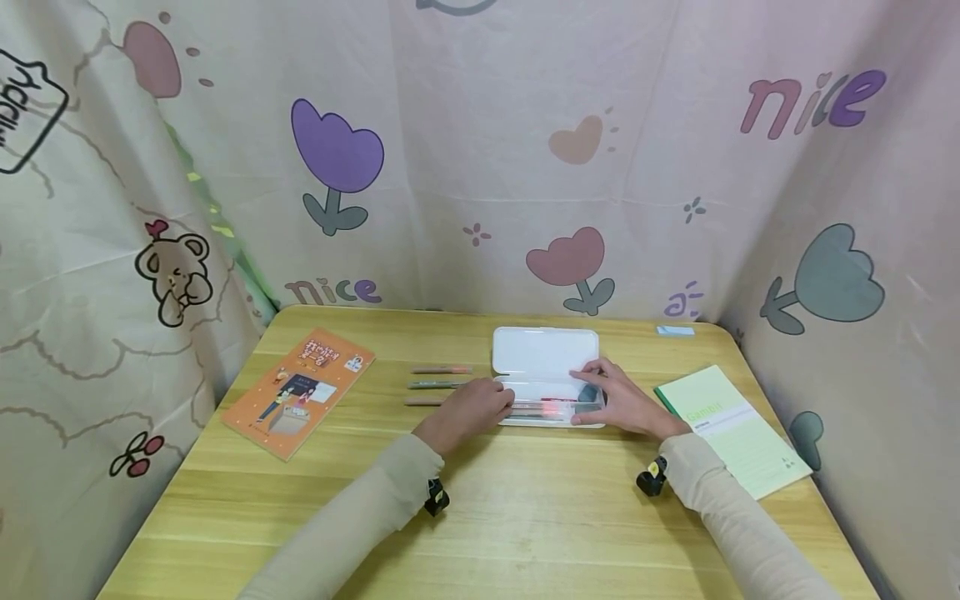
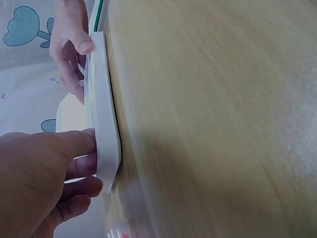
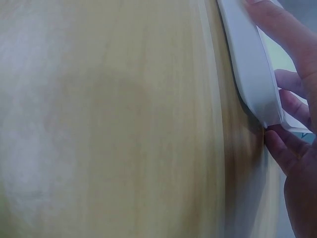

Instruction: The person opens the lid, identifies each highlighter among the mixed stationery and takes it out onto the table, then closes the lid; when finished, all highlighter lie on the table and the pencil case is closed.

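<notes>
A white pencil case lies on the table with its lid tipped back. Pens with pinkish and grey barrels and a dark grey-blue item are inside. My left hand is at the case's left end, fingers curled; in the left wrist view its thumb and fingertips grip the end wall. At the opposite end my right hand holds the case, with the thumb at the front edge and fingers reaching over the back. Left of the case lie two slim pinkish pens and a green one.
An orange illustrated booklet lies at the left of the wooden table. A pale green notebook is at the right, beside my right forearm. A small light-blue strip sits near the back edge. Printed curtains surround the table.
</notes>
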`<control>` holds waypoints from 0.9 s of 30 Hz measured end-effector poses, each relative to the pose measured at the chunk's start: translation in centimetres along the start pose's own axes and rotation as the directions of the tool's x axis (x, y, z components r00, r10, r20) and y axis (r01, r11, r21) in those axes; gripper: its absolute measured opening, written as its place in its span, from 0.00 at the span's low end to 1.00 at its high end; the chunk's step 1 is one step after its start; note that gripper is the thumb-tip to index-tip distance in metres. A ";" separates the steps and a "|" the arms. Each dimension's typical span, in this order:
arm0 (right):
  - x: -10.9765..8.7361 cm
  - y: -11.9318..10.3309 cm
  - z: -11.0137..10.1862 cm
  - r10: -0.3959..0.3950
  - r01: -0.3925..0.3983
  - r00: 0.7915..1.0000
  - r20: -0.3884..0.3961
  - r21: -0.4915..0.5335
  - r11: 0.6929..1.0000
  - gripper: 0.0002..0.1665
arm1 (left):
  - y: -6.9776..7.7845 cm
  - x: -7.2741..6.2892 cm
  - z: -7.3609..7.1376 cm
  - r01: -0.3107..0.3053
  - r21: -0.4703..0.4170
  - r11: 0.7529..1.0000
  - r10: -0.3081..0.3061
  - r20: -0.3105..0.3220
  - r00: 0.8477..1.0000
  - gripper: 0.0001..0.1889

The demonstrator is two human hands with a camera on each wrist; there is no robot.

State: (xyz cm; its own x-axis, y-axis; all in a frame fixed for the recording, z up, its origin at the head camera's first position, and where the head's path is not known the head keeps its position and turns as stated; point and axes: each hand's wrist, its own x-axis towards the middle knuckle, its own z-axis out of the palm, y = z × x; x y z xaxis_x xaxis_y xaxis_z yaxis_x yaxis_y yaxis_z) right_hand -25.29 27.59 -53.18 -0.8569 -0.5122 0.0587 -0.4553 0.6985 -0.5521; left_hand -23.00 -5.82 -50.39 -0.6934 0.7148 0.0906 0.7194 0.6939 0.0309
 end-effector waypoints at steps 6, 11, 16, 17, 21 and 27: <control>0.0 0.0 0.0 0.004 -0.004 1.000 0.000 -0.003 1.000 0.55 | 0.2 -0.2 0.0 0.029 -0.073 0.997 -0.028 0.014 1.000 0.08; 0.0 0.1 0.0 0.012 -0.012 1.000 0.003 -0.002 1.000 0.55 | 0.5 -0.5 -0.2 0.057 -0.153 0.987 -0.056 0.011 0.998 0.06; 0.0 0.0 0.0 0.016 -0.016 1.000 0.005 -0.001 1.000 0.55 | 0.8 -0.4 0.0 0.023 -0.004 1.000 -0.023 -0.028 0.999 0.07; 0.0 0.0 0.0 0.016 -0.016 1.000 0.006 0.001 1.000 0.55 | 0.8 -0.4 0.1 0.018 0.016 1.000 -0.018 -0.034 0.999 0.07; 0.0 0.0 0.0 0.009 -0.009 1.000 0.007 0.003 1.000 0.55 | 0.8 -0.6 0.2 0.043 -0.063 0.997 -0.047 -0.052 0.998 0.07; 0.0 0.0 0.0 0.010 -0.010 1.000 0.003 -0.004 1.000 0.54 | 0.8 -1.2 0.2 0.169 -0.423 0.890 -0.213 -0.057 0.975 0.05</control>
State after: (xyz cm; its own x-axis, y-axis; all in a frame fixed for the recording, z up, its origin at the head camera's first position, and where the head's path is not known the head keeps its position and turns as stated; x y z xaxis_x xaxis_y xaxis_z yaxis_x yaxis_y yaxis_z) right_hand -25.32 27.58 -53.21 -0.8608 -0.5065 0.0502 -0.4473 0.7057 -0.5495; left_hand -21.61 -6.08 -50.72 -0.8271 0.5447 0.1388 0.5402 0.7021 0.4639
